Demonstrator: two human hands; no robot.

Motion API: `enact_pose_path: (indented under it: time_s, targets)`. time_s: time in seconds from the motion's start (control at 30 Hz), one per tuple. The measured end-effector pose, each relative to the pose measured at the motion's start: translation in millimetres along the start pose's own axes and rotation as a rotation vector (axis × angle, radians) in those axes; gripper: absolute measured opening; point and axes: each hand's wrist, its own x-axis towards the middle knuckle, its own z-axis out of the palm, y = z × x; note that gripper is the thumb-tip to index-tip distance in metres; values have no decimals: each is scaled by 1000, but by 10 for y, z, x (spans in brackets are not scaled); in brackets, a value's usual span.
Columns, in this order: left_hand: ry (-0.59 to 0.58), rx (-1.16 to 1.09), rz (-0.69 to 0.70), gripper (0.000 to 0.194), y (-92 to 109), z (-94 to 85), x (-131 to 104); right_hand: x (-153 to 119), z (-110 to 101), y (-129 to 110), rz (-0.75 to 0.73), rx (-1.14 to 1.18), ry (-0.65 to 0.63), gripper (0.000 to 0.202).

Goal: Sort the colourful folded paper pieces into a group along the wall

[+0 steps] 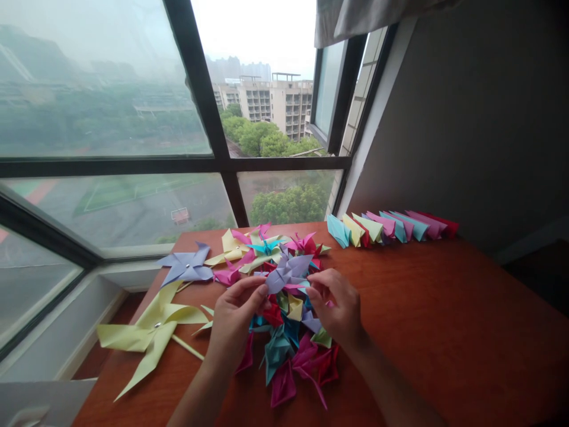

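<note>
room over table (444,332) at right, paper pile (278,350) beneath hands (340,305), yellow pinwheel (153,332) blocking left

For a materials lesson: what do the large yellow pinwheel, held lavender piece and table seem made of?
Large yellow pinwheel: apparently matte paper, from its thin, curling blades.
Held lavender piece: probably matte paper too, given crisp folds.
Table: wood or laminate, by its reddish-brown tone and slight sheen.

Left grip (235,308) pinching lavender folded paper (288,270) over origami pile (278,350), right grip (340,305) just beside
</note>
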Motion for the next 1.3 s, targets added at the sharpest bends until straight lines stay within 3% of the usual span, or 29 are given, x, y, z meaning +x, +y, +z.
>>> enact_pose_path:
  time_s: [0.37, 0.53, 0.77, 1.03, 1.3]
  targets:
    - [-85, 83, 59, 24, -43, 0, -8, -12, 44, -18, -7, -73, 17, 10]
    - [-91, 31, 111, 20, -37, -32, 9, 77, -171, 251, -54, -321, 127, 8]
    - [-116, -20, 87, 26, -35, -9, 13, 122, -614, 868, 228, -722, 166, 18]
    - [-19, -145, 118, 22, -27, -42, 56, 10, -585, 1078, 410, -875, 54, 18]
    - [-16, -188, 111, 21, -39, -54, 69, -16, -597, 1174, 474, -896, 70, 22]
